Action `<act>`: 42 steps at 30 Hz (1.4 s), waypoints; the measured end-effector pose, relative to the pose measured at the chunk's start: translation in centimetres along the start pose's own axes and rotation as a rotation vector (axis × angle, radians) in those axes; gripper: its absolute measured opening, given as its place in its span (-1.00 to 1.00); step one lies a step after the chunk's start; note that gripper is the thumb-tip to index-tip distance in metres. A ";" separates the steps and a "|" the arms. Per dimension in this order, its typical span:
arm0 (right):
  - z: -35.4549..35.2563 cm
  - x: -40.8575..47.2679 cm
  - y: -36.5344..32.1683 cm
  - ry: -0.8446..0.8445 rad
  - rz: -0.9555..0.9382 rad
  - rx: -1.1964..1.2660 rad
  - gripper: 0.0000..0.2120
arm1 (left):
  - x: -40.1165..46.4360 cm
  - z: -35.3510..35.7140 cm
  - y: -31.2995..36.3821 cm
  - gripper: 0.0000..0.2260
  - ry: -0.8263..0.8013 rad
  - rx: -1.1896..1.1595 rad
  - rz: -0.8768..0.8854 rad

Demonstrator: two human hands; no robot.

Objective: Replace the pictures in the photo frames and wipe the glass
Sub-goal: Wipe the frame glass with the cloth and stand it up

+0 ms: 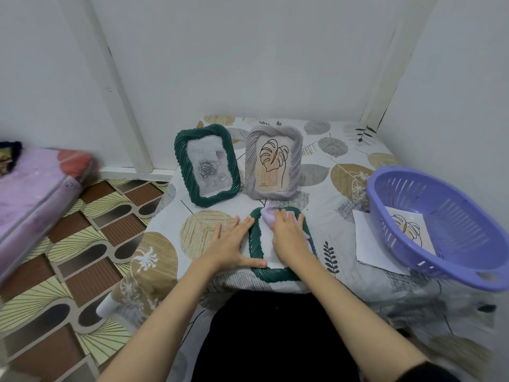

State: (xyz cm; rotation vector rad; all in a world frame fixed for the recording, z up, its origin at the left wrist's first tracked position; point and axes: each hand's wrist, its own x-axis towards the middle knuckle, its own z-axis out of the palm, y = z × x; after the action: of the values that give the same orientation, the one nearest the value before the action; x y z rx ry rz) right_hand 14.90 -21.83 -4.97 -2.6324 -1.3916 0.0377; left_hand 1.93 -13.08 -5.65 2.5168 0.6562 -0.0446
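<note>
Green frame [275, 272] flat on leaf-print cloth [344, 172], left hand [234, 244] spread, right hand [289, 235] pressing lilac rag [268, 215].

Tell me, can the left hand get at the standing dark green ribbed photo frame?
Probably yes: the left hand lies flat on the table, holding nothing, and nothing stands between it and the standing dark green ribbed photo frame.

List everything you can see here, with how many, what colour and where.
Standing frames: two, one dark green, one grey, upright at table's back.
Flat frame: one, dark green, front edge of table.
Cloth: one, lilac, on flat frame's glass.
Basket: one, purple, table's right.
Leaf print: one, white, in basket.
Paper sheet: one, white, under basket.
Tablecloth: one, leaf-patterned.
Mattress: one, pink, floor left.
Left hand: flat beside frame.
Right hand: pressing cloth.
</note>
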 end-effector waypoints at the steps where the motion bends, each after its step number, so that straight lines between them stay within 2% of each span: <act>1: 0.0 0.0 0.1 -0.020 -0.005 0.045 -0.46 | -0.1 -0.1 0.0 -0.03 0.000 -0.006 -0.003; 4: -0.2 -2.1 1.2 -0.093 -0.033 0.204 -0.52 | -0.1 -0.3 0.0 -0.03 0.000 -0.004 -0.003; 8: 0.3 -3.5 3.2 -0.049 -0.123 0.010 -0.50 | -0.1 -0.4 0.1 0.03 -0.012 0.023 0.008; 12: -0.9 -0.6 1.8 -0.106 -0.071 0.147 -0.59 | 0.1 -0.3 -0.3 0.08 -0.052 0.049 0.012; 15: -1.1 -0.7 1.2 -0.207 -0.140 0.203 -0.58 | 0.2 -0.4 -0.5 0.19 -0.082 0.091 0.037; 18: -1.5 -4.1 2.4 -0.257 -0.254 0.218 -0.58 | 0.3 -0.4 -0.6 0.20 -0.075 0.096 0.057; 20: -1.9 -6.4 4.3 -0.235 -0.349 0.157 -0.41 | 0.3 -0.3 -0.7 0.19 -0.069 0.091 0.054; 22: -2.3 -7.4 6.1 -0.229 -0.368 0.051 -0.21 | 0.3 -0.3 -0.8 0.15 -0.067 0.078 0.040; 24: -2.5 -7.0 6.8 -0.230 -0.300 -0.025 -0.29 | 0.2 -0.3 -0.7 0.13 -0.068 0.073 0.033; 27: -2.5 -5.8 4.8 -0.303 -0.155 0.024 -0.58 | 0.1 -0.3 -0.6 0.21 -0.062 0.056 0.037; 31: -1.9 -6.9 3.0 -0.315 -0.217 0.095 -0.64 | 0.0 -0.4 -0.5 0.28 -0.064 0.040 0.041; 33: -2.1 -7.8 3.8 -0.313 -0.229 0.103 -0.51 | 0.0 -0.4 -0.5 0.29 -0.067 0.037 0.041; 35: -2.5 -8.5 5.1 -0.274 -0.207 0.088 -0.22 | 0.0 -0.4 -0.5 0.29 -0.068 0.033 0.041; 36: -2.7 -8.6 5.6 -0.253 -0.181 0.067 -0.21 | 0.0 -0.5 -0.4 0.29 -0.068 0.029 0.041; 39: -3.4 -8.2 6.6 -0.238 -0.075 0.010 -0.61 | -0.1 -0.6 -0.2 0.28 -0.077 0.032 0.041; 40: -3.5 -7.9 6.7 -0.227 -0.041 0.008 -0.68 | -0.1 -0.6 -0.2 0.28 -0.082 0.033 0.037; 42: -3.6 -7.3 6.6 -0.222 0.023 0.004 -0.68 | -0.1 -0.5 -0.3 0.27 -0.086 0.027 0.029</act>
State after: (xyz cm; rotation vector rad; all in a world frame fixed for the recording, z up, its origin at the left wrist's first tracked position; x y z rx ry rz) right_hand 16.54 -31.93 -2.83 -2.7085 -1.4221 0.3447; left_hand 1.63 -12.62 -5.36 2.5340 0.5882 -0.1509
